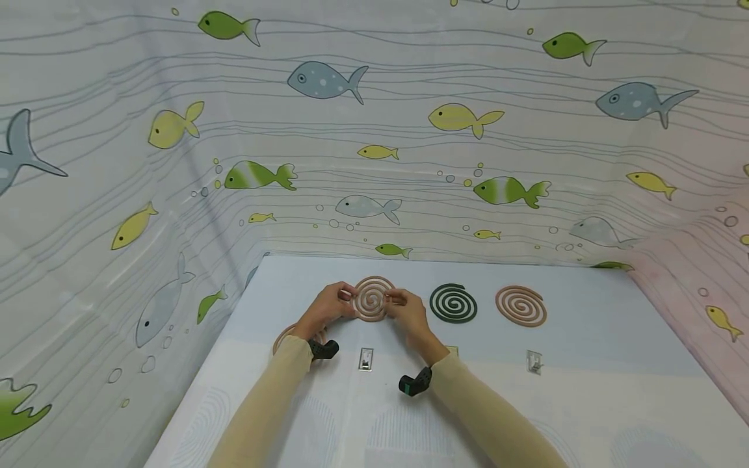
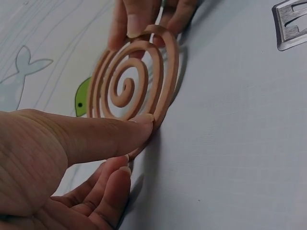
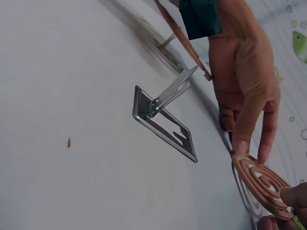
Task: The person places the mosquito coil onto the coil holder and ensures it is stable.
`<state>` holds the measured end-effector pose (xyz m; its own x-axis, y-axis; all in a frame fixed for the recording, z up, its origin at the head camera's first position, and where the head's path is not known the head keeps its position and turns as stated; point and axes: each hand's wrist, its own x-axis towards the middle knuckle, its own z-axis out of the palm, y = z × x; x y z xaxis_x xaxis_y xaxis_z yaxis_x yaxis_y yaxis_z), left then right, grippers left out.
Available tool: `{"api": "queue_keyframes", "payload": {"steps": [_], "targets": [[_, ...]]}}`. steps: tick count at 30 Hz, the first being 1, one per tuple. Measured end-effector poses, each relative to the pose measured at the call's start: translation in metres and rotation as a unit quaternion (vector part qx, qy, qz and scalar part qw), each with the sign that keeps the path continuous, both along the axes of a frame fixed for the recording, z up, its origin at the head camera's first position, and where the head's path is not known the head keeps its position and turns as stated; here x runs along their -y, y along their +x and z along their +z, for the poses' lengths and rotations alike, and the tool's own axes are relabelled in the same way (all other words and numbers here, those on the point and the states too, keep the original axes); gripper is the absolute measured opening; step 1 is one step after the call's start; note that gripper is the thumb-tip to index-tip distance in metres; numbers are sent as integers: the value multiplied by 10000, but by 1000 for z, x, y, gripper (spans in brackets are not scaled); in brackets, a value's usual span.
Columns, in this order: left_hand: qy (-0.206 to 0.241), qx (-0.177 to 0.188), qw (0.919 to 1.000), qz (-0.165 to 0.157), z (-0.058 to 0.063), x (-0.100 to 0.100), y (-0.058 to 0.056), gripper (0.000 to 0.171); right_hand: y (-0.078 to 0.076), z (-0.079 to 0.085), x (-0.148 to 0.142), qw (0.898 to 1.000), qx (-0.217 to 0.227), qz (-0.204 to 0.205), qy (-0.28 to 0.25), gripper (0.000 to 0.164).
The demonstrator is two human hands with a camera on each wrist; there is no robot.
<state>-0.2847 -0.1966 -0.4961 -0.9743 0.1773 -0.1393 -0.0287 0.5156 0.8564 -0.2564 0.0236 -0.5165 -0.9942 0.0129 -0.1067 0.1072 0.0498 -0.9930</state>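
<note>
Both hands hold a brown mosquito coil by its opposite sides, close over the table. My left hand pinches its left edge, the thumb lying across the outer rings in the left wrist view. At the right edge, my right hand pinches the rings with thumb and fingertips. The coil is tilted, its spiral whole around the curled centre. Nearer the body lies a small metal coil stand, its prong bent upward in the right wrist view.
A green coil and another brown coil lie to the right. Partly behind the left wrist, a brown coil sits raised on a stand. A second metal stand lies at right. Fish-printed sheeting walls the table.
</note>
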Motion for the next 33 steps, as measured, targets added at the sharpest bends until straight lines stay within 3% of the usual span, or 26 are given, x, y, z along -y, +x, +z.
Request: {"api": "queue_keyframes", "payload": {"steps": [10, 21, 28, 33], "targets": [[190, 124, 9997, 15, 2, 0, 1, 49, 3, 1, 2, 9992, -146, 58, 360, 34], [681, 62, 9977, -8, 8, 3, 4, 47, 5, 6, -2, 9973, 125, 177, -699, 37], [624, -190, 9976, -217, 11, 5, 7, 36, 7, 9, -2, 9968, 11, 265, -755, 37], [825, -125, 9959, -336, 11, 6, 9, 31, 10, 11, -3, 9966, 46, 296, -762, 38]]}}
